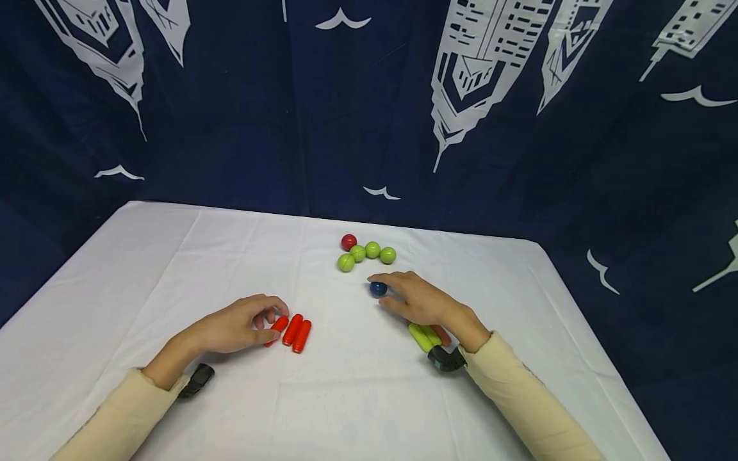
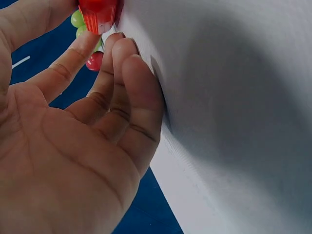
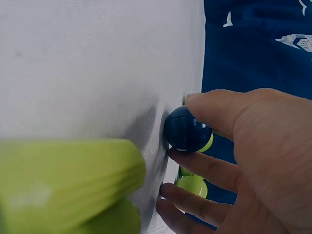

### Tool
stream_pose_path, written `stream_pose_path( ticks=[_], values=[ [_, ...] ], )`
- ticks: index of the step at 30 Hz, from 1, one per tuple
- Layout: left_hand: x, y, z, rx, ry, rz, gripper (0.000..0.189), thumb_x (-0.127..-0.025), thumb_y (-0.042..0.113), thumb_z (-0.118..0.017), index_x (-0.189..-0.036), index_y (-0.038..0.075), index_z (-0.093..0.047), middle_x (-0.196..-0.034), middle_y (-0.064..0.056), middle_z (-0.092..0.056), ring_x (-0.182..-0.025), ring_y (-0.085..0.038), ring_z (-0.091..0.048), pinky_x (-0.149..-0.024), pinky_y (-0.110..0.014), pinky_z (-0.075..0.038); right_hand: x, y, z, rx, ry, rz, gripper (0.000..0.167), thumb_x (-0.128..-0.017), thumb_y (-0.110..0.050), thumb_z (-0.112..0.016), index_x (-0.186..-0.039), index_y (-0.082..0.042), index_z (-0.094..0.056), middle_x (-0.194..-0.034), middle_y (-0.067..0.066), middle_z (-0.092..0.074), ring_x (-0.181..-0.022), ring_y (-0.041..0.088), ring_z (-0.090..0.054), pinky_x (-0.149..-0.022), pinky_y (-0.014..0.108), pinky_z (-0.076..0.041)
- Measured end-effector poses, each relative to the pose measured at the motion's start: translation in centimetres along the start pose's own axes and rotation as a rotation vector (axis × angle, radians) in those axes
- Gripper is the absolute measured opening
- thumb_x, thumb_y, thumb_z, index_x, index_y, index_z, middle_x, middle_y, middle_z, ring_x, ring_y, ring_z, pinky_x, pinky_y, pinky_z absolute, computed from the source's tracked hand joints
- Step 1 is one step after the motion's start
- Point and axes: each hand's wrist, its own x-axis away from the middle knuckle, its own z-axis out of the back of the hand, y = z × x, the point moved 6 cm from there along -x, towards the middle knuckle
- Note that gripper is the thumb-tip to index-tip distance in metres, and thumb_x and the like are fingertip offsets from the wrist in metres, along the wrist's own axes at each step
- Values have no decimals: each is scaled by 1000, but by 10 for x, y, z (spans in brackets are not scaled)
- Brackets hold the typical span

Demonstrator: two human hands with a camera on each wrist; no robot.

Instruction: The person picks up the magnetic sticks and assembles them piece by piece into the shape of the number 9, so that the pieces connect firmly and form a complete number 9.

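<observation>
With your left hand (image 1: pixel 235 325) you are pinching a red cylinder (image 1: pixel 279 324), its long axis slanting forward and right, two more red cylinders (image 1: pixel 293 330) lying just right of that grip; your right hand (image 1: pixel 421 299) is pinching the blue ball (image 1: pixel 378 289)

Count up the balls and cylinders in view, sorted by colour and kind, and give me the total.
Green balls: 4
Red ball: 1
Blue ball: 1
Bright red cylinders: 3
Yellow-green cylinders: 2
Brownish-red cylinder, partly hidden: 1
Total visible: 12
</observation>
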Motion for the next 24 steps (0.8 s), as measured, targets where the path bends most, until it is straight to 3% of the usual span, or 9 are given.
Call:
stream_pose_path(
  ticks=[7, 14, 20, 24],
  values=[
    [-3, -2, 3, -42, 35, 33, 28, -87, 5, -71, -114, 8, -64, -90, 1, -58, -77, -10, -53, -68, -23, -46, 4, -2, -1, 37, 54, -5, 33, -98, -16, -64, -131, -11, -60, -123, 9, -65, -114, 23, -61, -102, 43, -48],
    [-13, -3, 10, -65, 61, 128, 25, -78, 0, -74, -102, 7, -69, -87, 0, -63, -77, -14, -55, -70, -27, -47, 9, 1, -1, -9, 90, -62, 30, -94, -13, -71, -122, -11, -62, -118, 8, -67, -108, 21, -62, -99, 42, -49],
    [-26, 10, 21, -88, 103, 168, 24, -79, 3, -77, -102, 7, -73, -91, -4, -66, -82, -18, -56, -68, -29, -48, 14, 3, -4, -15, 97, -68, 31, -91, -14, -74, -120, -11, -62, -116, 4, -67, -107, 18, -61, -98, 40, -49],
    [-41, 26, 25, -97, 119, 128, 23, -79, 5, -76, -102, 7, -73, -91, -4, -67, -79, -17, -57, -69, -29, -49, 14, 2, -2, -5, 117, -49, 30, -91, -14, -74, -118, -11, -62, -112, 2, -65, -101, 17, -58, -95, 39, -50]
  ],
)
